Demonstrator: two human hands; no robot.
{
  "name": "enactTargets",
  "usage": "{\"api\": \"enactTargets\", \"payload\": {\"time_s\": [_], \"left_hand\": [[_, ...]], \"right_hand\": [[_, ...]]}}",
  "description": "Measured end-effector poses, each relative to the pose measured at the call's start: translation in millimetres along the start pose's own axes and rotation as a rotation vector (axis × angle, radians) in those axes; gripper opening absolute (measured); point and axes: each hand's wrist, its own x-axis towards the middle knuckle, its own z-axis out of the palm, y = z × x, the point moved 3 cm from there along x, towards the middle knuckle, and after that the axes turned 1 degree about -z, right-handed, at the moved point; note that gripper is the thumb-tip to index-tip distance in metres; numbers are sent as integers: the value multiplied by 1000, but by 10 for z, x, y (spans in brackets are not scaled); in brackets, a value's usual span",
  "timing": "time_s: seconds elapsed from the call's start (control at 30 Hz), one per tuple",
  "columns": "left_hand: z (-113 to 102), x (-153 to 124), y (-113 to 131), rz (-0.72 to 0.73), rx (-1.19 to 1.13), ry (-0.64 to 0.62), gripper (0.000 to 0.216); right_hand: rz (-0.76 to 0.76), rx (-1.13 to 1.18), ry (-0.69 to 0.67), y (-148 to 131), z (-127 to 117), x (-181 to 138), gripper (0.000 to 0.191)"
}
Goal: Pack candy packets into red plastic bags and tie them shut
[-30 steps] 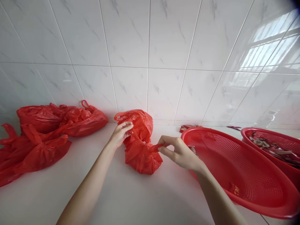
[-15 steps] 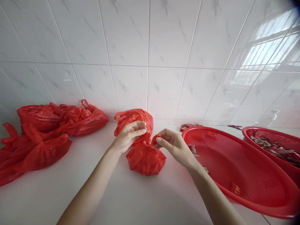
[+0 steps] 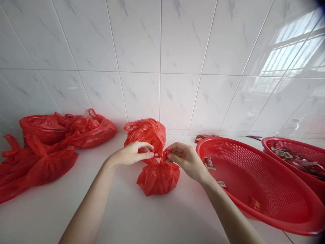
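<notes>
A small filled red plastic bag (image 3: 157,179) sits on the white surface in front of me, its neck gathered and twisted. My right hand (image 3: 183,158) pinches a twisted handle of this bag between thumb and fingers. At the left of the neck is my left hand (image 3: 135,153), thumb and fingertips slightly apart around a gap where red plastic shows. Whether its fingertips touch the bag is hard to make out. Just behind stands another red plastic bag (image 3: 144,130), partly covered by my left hand.
Several more red plastic bags (image 3: 93,130) lie at the left along the tiled wall (image 3: 142,95). On the right stands a large red basket (image 3: 284,189) with a few small packets inside. A second red basket (image 3: 269,140) beyond it holds many wrapped packets.
My left hand has come down and slightly left, its thumb and fingertips now further apart. The right hand keeps its pinch on the handle, and the bag's neck stands more upright.
</notes>
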Motion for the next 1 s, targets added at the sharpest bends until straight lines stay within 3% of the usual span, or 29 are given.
{"api": "enactTargets", "payload": {"time_s": [0.2, 0.37, 0.53, 0.67, 0.77, 0.83, 0.9, 1.0], "left_hand": [[230, 0, 6, 25, 51, -215, 43], [388, 71, -15, 102, -1, -201, 32], [356, 67, 40, 123, 125, -210, 20], [244, 99, 44, 208, 62, -135, 25], [183, 138, -17, 189, 36, -91, 23], [177, 146, -32, 174, 46, -87, 21], [200, 138, -13, 172, 58, -94, 21], [267, 116, 53, 210, 27, -102, 24]], "right_hand": [[-40, -88, 12, 17, 16, -4, 17], [-86, -206, 70, -25, 18, -1, 16], [-92, -275, 17, -20, -14, 5, 18], [-45, -404, -118, 55, -45, -11, 39], [40, -462, -231, 165, -26, -27, 64], [58, -484, -255, 224, 12, -24, 69], [47, -499, -234, 263, 59, -9, 56], [29, -507, -152, 307, 104, 23, 19]]}}
